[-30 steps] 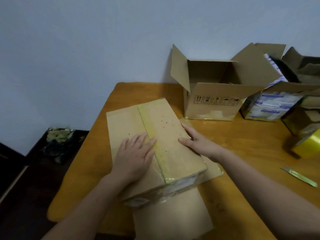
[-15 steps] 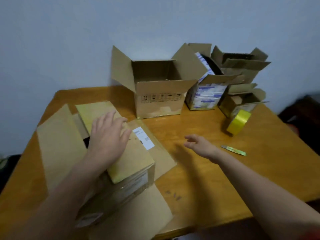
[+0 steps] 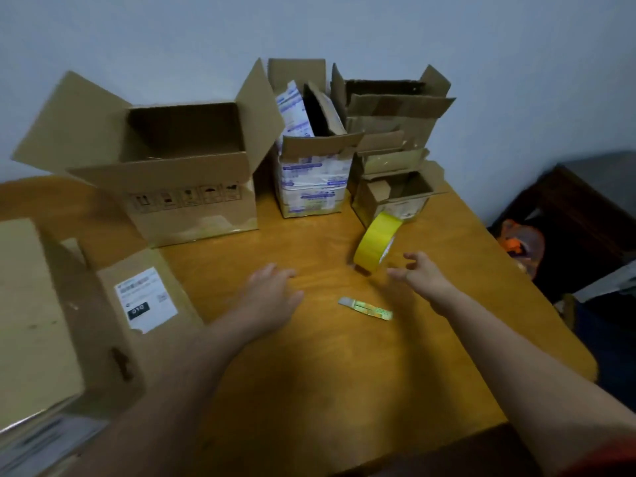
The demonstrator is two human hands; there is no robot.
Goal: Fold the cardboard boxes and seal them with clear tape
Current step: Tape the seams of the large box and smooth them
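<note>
So over at 9 o'clock on the wooden table sits the folded box, top flaps down, with one side flap hanging out toward 3 o'clock that carries a white shipping label. Behind it, around 11 o'clock, is the big open carton with all its flaps splayed. The left hand is palm down over bare wood just past the label flap, fingers straight and close together, holding nothing; can't tell whether it actually touches the table. At its 3 o'clock lies a small cutter, flat on the wood between the two hands. Up at 12 o'clock is a blue-printed white box, flaps open. The yellow tape roll stands on its edge, tilted, right in front of a small open box at 1 o'clock. The right hand is just beside the roll at its 4 o'clock, fingers and thumb spread wide in a loose curl, gripping nothing. Half a second back the left hand was flat on the folded box's top and the right hand was hanging short of the cutter; now the left is off the box and the right is up by the roll.
</note>
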